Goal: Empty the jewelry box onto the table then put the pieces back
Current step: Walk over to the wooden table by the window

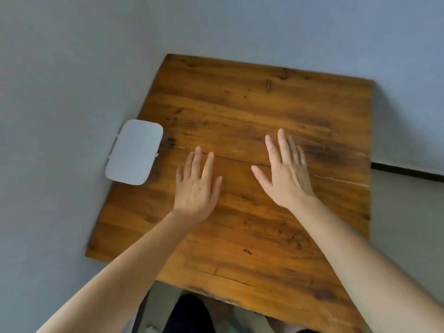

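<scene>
Head view: a wooden counter (pixel 252 104) is seen from above, set vs. pale walls. A white jewelry box (pixel 134 152), lid shut, sits at the counter's left edge, partly overhanging it. Both hands are held flat over the wood, fingers spread, nothing gripped: left hand (pixel 195 188) just right of the box, right hand (pixel 286 174) further right, well apart from it. No jewelry is seen out. Judged: task not yet begun; next, the box must be reached, pulled inward & opened.

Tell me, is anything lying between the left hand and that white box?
Nothing: in the head view, only bare wooden table separates the left hand from the closed jewelry box.
</scene>
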Available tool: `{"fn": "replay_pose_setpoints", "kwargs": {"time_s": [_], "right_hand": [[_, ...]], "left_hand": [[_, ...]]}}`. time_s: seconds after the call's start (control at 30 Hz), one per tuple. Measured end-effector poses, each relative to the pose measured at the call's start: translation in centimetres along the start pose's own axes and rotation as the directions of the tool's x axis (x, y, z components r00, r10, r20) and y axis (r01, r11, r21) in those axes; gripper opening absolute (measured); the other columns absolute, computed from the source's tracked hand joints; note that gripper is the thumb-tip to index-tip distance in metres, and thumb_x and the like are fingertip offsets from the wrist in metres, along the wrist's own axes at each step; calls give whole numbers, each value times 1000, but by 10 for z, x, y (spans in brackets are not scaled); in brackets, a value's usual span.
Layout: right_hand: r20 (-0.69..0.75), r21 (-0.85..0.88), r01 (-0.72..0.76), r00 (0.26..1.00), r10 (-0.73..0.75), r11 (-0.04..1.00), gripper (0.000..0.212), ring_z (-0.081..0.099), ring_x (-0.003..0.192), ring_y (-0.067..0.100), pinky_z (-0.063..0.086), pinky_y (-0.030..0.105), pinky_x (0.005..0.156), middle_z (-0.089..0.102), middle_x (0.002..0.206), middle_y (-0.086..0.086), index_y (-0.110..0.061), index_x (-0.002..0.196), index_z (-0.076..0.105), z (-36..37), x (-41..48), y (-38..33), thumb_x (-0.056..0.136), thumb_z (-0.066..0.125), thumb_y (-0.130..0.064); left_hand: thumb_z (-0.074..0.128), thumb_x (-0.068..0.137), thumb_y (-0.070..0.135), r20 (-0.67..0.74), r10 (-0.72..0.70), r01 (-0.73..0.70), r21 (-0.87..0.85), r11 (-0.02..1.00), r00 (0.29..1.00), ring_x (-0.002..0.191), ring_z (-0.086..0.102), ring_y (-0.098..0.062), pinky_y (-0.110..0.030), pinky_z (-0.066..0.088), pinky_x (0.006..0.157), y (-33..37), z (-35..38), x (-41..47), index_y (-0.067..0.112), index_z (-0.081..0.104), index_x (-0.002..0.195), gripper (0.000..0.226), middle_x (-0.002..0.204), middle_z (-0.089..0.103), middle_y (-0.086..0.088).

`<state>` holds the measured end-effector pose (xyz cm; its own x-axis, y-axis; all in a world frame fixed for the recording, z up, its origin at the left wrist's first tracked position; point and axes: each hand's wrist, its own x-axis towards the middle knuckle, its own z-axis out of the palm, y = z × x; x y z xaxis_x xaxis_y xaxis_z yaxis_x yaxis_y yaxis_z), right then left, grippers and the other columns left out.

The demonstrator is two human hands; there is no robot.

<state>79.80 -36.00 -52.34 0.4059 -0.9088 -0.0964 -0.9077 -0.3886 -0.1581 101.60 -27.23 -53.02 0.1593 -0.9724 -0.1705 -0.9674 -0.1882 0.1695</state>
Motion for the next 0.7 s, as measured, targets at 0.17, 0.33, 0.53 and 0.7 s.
{"fn": "replay_pose_setpoints", "kwargs": {"time_s": [0.17, 0.33, 0.53, 0.7], "right_hand": [[-15, 18, -35, 999, 35, 999, 76, 14, 151, 36, 14, 51, 122, 0, 166, 15, -21, 158, 13, 57, -19, 10, 99, 28, -66], [-95, 41, -61, 993, 64, 997, 71, 11, 153, 30, 8, 50, 123, 14, 166, 10, -24, 155, 28, 71, -26, 7, 98, 23, -67], [-115, 66, -146, 982, 153, 987, 71, 8, 153, 28, 5, 48, 124, 14, 166, 8, -24, 156, 26, 81, -67, -17, 98, 21, -66], [-49, 55, -134, 989, 137, 989, 72, 4, 154, 27, 3, 47, 124, 7, 167, 7, -25, 158, 20, 88, -118, -65, 98, 22, -65]], "left_hand": [[25, 102, 51, -63, 78, -77, 24, 997, 995, 150, 17, -31, -58, 20, 117, -15, 57, 7, 18, 31, 153, 60, 163, 22, -14], [24, 102, 50, -188, 106, -104, 20, 994, 977, 149, 21, -30, -58, 18, 118, -21, 70, 4, 18, 39, 149, 59, 160, 31, -12], [22, 102, 53, -153, 178, -182, -13, 983, 972, 150, 17, -26, -54, 13, 119, -49, 66, -49, 23, 38, 151, 59, 162, 27, -8], [21, 101, 56, -60, 262, -261, 18, 965, 963, 150, 19, -25, -54, 16, 120, -81, 60, -105, 24, 37, 150, 60, 162, 28, -6]]}}
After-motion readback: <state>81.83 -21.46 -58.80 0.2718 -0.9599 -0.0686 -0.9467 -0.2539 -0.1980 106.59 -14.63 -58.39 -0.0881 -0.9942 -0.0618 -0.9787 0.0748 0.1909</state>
